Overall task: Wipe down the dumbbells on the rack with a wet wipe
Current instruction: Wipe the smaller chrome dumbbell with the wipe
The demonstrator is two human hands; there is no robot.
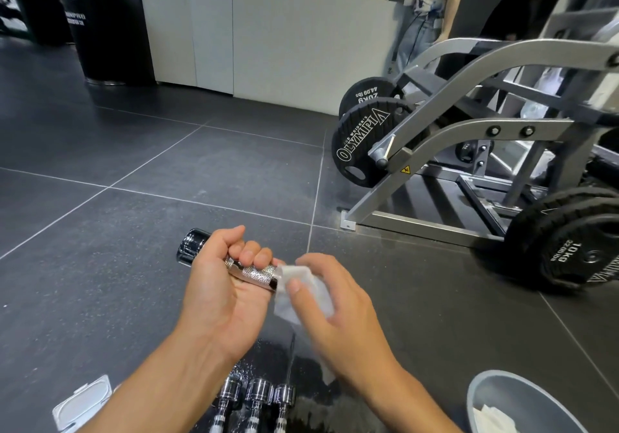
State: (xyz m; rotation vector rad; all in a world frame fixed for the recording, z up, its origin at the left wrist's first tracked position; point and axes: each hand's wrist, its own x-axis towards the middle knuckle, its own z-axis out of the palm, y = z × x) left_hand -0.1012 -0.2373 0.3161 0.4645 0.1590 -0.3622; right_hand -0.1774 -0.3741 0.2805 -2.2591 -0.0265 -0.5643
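**Friend:** Where's the dumbbell just now?

**Me:** Up in the air, resting on nothing. The small chrome dumbbell with the knurled steel handle (258,273) lies across my left hand (217,285), and my fingers are curled round the handle. Its far head sticks out past my knuckles.

**Friend:** And the wipe?

**Me:** The white wet wipe (303,287) is folded over the near head. My right hand (341,302) pinches it there, thumb on top. So both hands are grasping something.

**Friend:** What could go wrong?

**Me:** A slip, mostly. Chrome is slick, and I'd guess slicker once it's damp. If my left grip eases while my right twists, the dumbbell could drop onto the dark grey tiled floor (134,198). It could also land on the three other chrome dumbbells (258,396) lined up right under my wrists.

**Friend:** Anything smaller?

**Me:** My left fingers cover part of the handle, so that patch goes unwiped unless I shift my grip. The wipe's loose tail could also snag on the knurling and tear.

**Friend:** And around you?

**Me:** The round grey bin (526,392) holding crumpled white wipes is near my right arm. A white flip-lid wipe packet (82,399) lies by my left. The grey steel machine (445,131) with its black weight plates stands well apart, so it's no hazard.
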